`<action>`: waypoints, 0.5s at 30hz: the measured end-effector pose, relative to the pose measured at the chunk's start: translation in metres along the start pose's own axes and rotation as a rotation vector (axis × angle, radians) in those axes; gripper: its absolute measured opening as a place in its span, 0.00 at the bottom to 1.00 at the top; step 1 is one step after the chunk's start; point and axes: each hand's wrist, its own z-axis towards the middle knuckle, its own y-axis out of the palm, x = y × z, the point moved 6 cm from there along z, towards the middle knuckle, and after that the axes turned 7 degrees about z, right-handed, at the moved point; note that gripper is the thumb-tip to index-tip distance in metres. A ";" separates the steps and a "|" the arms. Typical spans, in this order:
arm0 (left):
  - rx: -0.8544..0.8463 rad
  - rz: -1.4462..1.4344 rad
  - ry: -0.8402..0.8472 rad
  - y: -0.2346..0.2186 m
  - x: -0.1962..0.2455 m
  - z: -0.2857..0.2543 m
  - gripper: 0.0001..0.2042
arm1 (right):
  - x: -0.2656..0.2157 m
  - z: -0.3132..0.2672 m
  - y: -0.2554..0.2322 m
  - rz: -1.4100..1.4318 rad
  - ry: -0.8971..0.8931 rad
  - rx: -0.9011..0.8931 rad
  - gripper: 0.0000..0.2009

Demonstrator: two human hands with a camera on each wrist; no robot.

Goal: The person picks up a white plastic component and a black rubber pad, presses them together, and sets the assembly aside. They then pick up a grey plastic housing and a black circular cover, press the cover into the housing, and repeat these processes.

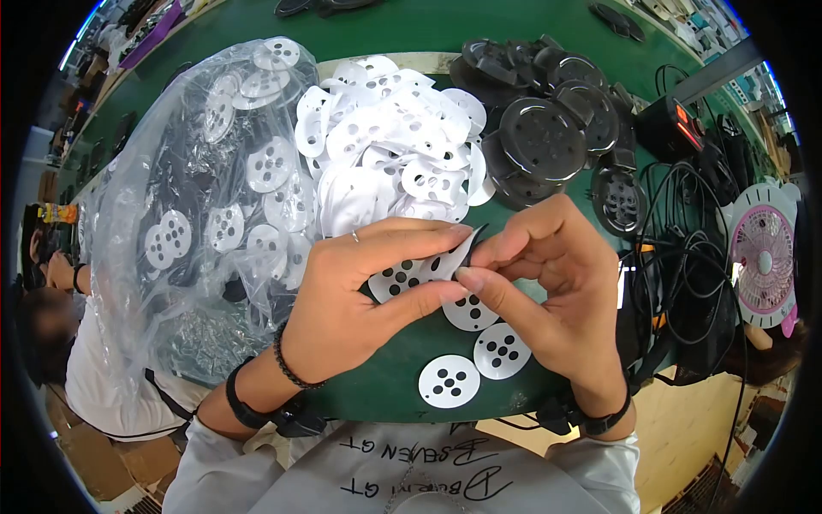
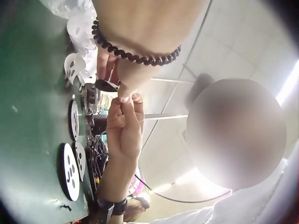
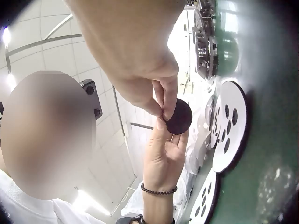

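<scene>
Both hands meet over the green table, holding a thin round disc (image 1: pixel 462 257) with a white face and a dark backing. My left hand (image 1: pixel 334 291) grips it between thumb and fingers. At its edge, my right hand (image 1: pixel 565 291) pinches with thumb and forefinger. The right wrist view shows the dark side of the disc (image 3: pixel 181 119); fingers cover part of its rim. Below the hands lie white discs with black holes, one nearest the body (image 1: pixel 449 382), one beside it (image 1: pixel 503 351), and one partly hidden by the fingers (image 1: pixel 471 315).
Behind the hands rises a heap of white perforated pieces (image 1: pixel 394 171). A clear plastic bag (image 1: pixel 197 325) with more pieces spreads leftward. Glossy black round parts (image 1: pixel 544 141) are stacked at back right. Cables (image 1: pixel 693 265) and a pink-and-white fan (image 1: pixel 765 248) stand right. Another person sits far left.
</scene>
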 end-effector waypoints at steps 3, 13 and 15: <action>-0.020 -0.125 -0.060 -0.001 -0.001 0.003 0.12 | -0.005 -0.002 0.000 -0.046 -0.025 0.010 0.10; 0.359 0.060 -0.215 -0.059 0.003 0.032 0.10 | -0.044 0.002 -0.058 0.037 -0.194 0.354 0.11; 0.315 0.592 -0.056 -0.051 0.036 0.043 0.13 | -0.048 0.001 -0.080 -0.015 -0.324 0.390 0.13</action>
